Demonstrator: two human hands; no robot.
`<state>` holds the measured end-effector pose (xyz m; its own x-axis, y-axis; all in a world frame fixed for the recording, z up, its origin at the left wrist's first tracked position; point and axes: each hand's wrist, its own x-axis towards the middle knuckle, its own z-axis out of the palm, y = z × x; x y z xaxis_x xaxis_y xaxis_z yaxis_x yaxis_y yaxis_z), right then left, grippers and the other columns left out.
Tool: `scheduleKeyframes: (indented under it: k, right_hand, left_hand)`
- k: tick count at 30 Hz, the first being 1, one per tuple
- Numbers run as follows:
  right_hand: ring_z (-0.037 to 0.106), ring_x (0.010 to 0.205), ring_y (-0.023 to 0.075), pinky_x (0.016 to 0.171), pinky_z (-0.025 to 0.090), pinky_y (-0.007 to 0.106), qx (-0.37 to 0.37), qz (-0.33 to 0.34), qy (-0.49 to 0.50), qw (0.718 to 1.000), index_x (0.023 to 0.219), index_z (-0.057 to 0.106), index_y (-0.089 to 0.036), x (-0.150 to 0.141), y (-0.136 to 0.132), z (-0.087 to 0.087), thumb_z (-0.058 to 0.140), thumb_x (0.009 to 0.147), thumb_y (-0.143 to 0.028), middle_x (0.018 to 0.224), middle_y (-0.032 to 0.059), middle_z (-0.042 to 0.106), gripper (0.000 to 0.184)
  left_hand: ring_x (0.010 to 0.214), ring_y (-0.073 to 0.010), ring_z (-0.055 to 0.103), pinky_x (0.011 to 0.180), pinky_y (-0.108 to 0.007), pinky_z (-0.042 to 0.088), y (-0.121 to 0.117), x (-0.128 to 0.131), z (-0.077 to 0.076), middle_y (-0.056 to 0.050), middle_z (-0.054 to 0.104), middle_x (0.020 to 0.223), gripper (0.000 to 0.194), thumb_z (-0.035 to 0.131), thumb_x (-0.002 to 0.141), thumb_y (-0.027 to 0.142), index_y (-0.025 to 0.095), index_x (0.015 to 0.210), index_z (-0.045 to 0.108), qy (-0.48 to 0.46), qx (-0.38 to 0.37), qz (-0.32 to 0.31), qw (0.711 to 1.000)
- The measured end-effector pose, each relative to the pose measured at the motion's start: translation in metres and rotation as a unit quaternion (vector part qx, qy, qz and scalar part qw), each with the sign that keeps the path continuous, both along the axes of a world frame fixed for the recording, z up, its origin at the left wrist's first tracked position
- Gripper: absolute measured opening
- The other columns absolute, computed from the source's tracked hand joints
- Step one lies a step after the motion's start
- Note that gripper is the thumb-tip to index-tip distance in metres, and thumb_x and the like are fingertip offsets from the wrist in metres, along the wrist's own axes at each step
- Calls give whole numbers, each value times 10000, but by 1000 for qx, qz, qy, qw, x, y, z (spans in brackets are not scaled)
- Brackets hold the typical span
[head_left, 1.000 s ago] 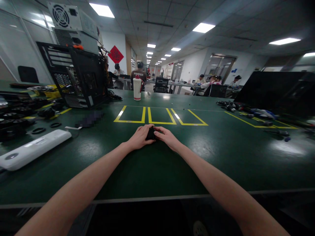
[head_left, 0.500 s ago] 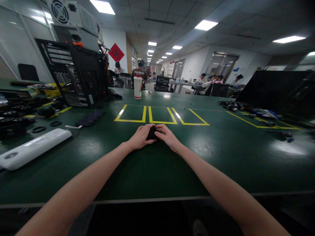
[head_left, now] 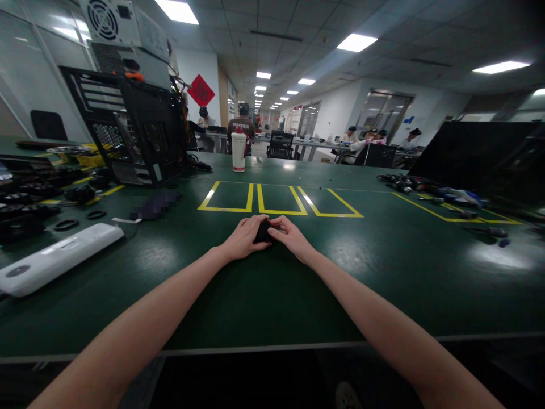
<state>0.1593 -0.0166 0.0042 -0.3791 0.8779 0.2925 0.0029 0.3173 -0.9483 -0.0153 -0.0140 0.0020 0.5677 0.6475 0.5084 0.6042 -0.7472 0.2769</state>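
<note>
A small black object (head_left: 263,231) sits between my two hands at the middle of the green table (head_left: 272,307); its kind is too dark and small to make out. My left hand (head_left: 246,237) is closed around its left side, thumb low near the table and fingers over the far side. From the right, my right hand (head_left: 290,236) grips it with thumb and fingertips. Much of the object is hidden by the fingers. Just beyond the hands, yellow tape outlines (head_left: 281,212) mark the tabletop.
On the left stand an open black computer case (head_left: 145,128), a power supply (head_left: 128,25) on top, and a white power strip (head_left: 63,255). A white tumbler (head_left: 239,152) is at the back. Dark cables and parts (head_left: 464,199) lie right, near a black monitor (head_left: 481,153). People sit in the background.
The black object has turned slightly between my fingers, and its visible face looks smoother and darker. Both hands keep nearly the same place and hold.
</note>
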Motion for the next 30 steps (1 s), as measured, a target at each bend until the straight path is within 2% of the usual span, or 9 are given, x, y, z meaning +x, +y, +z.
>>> scheduleKeyframes:
  k: [3, 6, 11, 15, 21, 27, 30]
  right_hand:
    - [525, 901, 134, 863, 394, 329, -10, -12, 10, 1000, 863, 514, -200, -2, 3, -2, 607, 687, -284, 927, 11, 557, 216]
    - [510, 956, 155, 875, 386, 347, -30, -18, -2, 999, 955, 525, -205, -2, 4, -2, 604, 690, -290, 994, 36, 552, 289]
    - [525, 944, 158, 881, 386, 361, -37, 16, -20, 999, 1004, 517, -212, 2, 2, -1, 590, 704, -269, 1076, 39, 524, 314]
    - [505, 974, 156, 879, 392, 345, -16, 23, -6, 1000, 964, 501, -220, 3, -2, 0, 615, 681, -252, 1013, 21, 536, 306]
    - [517, 880, 142, 820, 412, 334, -20, -21, 1, 1000, 863, 512, -218, -2, -1, -1, 576, 710, -326, 893, 8, 546, 198]
    - [507, 936, 161, 843, 394, 352, -38, -24, -19, 999, 1002, 517, -216, -2, 5, -4, 576, 711, -325, 996, 40, 543, 316]
    - [514, 928, 160, 849, 392, 355, -32, -3, -20, 999, 973, 522, -203, 0, 5, -5, 588, 705, -305, 993, 42, 548, 295]
  left_hand:
    - [1095, -245, 431, 950, -426, 293, 0, 0, 0, -96, 434, 1180, 617, 551, 730, 398, 202, 1225, 240, -2, 2, -2, 1000]
    - [1096, -243, 430, 953, -422, 290, 1, 0, -1, -97, 433, 1182, 610, 550, 732, 397, 199, 1222, 245, 0, 2, -1, 1000]
    - [1100, -241, 427, 954, -420, 291, 1, -1, -1, -97, 429, 1188, 607, 543, 739, 391, 199, 1227, 237, 4, 0, -2, 1000]
    - [1102, -241, 426, 954, -422, 291, 0, -1, 1, -98, 428, 1190, 603, 541, 742, 382, 199, 1229, 235, 2, -7, -3, 1000]
    - [1103, -243, 426, 954, -424, 289, 0, 0, 1, -97, 432, 1184, 612, 548, 734, 386, 200, 1229, 239, -3, -4, -1, 1000]
    - [1096, -241, 433, 956, -427, 288, 0, -1, 1, -95, 438, 1175, 597, 536, 742, 392, 201, 1226, 243, -3, -9, -3, 1000]
    - [1101, -244, 429, 955, -430, 286, 1, -1, 0, -95, 435, 1181, 603, 548, 733, 388, 206, 1222, 247, -5, -5, -3, 1000]
